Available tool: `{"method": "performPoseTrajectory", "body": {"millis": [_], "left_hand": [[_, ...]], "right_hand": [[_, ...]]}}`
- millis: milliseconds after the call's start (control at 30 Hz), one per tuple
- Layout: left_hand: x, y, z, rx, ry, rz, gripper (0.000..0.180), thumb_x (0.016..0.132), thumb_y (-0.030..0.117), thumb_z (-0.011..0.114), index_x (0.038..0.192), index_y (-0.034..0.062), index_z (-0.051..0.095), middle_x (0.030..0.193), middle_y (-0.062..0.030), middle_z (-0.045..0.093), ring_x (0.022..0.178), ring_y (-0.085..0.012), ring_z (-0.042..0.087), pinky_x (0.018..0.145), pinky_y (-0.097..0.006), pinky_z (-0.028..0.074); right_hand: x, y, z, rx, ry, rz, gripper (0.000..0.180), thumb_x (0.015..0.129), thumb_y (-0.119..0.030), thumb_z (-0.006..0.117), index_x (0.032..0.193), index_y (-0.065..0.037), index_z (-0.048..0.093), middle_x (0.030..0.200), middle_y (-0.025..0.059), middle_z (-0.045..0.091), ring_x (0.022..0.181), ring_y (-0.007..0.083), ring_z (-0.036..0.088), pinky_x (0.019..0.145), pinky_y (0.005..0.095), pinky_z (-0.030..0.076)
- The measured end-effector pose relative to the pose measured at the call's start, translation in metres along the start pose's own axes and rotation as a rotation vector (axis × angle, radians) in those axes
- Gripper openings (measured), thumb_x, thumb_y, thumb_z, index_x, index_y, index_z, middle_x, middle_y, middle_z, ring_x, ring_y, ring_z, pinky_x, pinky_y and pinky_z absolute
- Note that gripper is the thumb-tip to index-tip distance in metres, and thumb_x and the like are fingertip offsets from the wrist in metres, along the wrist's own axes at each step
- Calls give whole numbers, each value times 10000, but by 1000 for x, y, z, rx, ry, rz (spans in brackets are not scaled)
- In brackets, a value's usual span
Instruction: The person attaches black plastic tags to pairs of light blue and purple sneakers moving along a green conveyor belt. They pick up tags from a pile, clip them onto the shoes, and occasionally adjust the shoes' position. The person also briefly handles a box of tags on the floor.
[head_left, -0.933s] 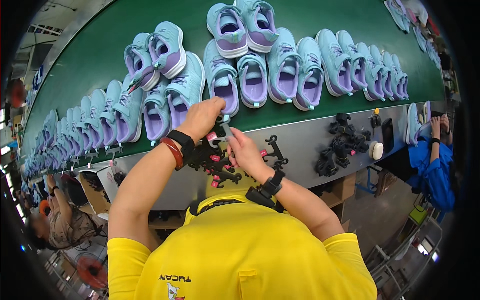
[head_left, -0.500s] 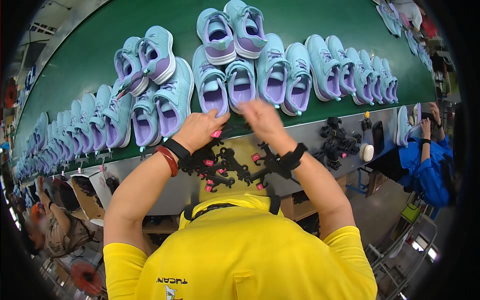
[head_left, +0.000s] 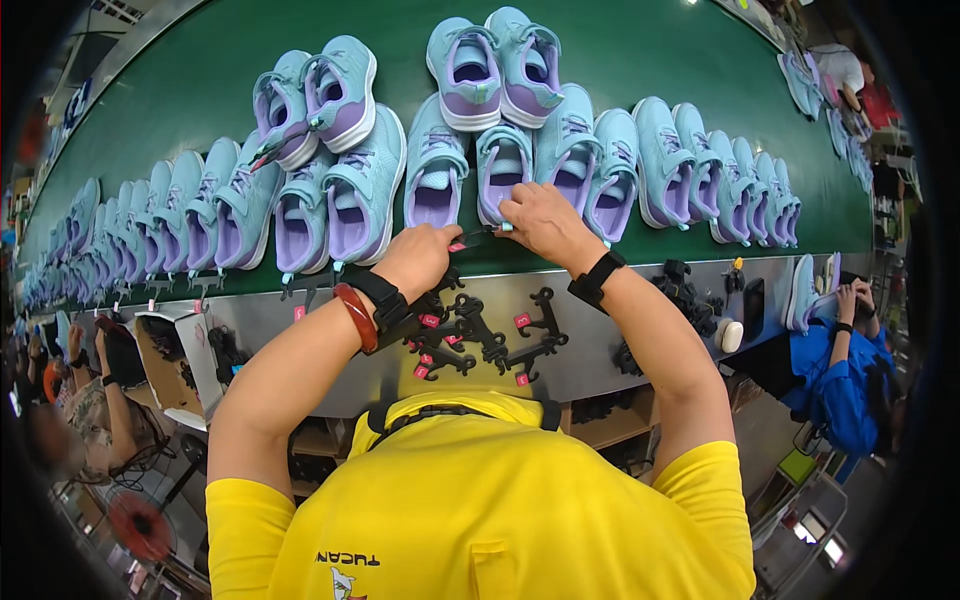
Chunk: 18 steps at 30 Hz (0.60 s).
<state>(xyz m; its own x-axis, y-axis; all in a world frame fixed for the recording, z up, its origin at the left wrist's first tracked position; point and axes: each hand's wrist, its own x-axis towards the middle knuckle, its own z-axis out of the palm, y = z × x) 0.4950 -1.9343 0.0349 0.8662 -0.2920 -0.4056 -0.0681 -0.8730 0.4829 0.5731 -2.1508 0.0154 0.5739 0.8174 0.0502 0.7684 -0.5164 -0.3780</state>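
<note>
Several light-blue sneakers with purple linings stand in a row, heels toward me. Between my hands stretches a black plastic shoe hanger (head_left: 480, 235) with a pink tag. My left hand (head_left: 418, 260) is closed on its left end, at the heel of one sneaker (head_left: 433, 192). My right hand (head_left: 548, 225) is closed on the heel of the neighbouring sneaker (head_left: 503, 165), fingers at its collar and heel tab. Whether those fingers also touch the hanger is hidden. Loose black shoe hangers (head_left: 478, 325) with pink tags lie just in front of me.
The sneakers rest on a green work surface (head_left: 620, 50) with a metal ledge (head_left: 330, 375) along its front. Two pairs sit on top of the row. Right of me are a heap of black hangers (head_left: 680, 295), a white oval object (head_left: 730, 335) and a co-worker in blue (head_left: 845, 370).
My right hand, blurred above the ledge before, has come to the right sneaker's heel. The hanger now shows stretched between both hands. The view has shifted slightly.
</note>
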Motion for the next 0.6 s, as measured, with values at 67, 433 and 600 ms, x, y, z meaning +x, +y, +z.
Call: {"method": "performPoseTrajectory", "body": {"millis": [67,433,600], "left_hand": [[0,1,0,6,7,-1,351,829,38,462,1135,71,631,856,-224,646,812,-366,640,735,-453,499],[-2,2,-3,10,98,24,304,781,-5,509,1043,70,646,970,-211,628,820,-396,620,721,-475,491],[-11,7,13,-39,286,54,296,767,-27,521,1023,62,640,1033,-185,588,799,-404,616,702,-483,488]], "right_hand": [[4,-4,-2,-36,-26,7,209,727,-237,704,798,-84,580,799,93,548,809,276,560,697,385,417],[18,-15,17,-187,-31,-4,75,666,-167,678,722,-134,639,743,65,560,786,240,554,712,361,386],[4,-12,17,-97,97,28,122,646,-173,704,728,-126,627,746,61,560,805,241,556,732,364,386]]}}
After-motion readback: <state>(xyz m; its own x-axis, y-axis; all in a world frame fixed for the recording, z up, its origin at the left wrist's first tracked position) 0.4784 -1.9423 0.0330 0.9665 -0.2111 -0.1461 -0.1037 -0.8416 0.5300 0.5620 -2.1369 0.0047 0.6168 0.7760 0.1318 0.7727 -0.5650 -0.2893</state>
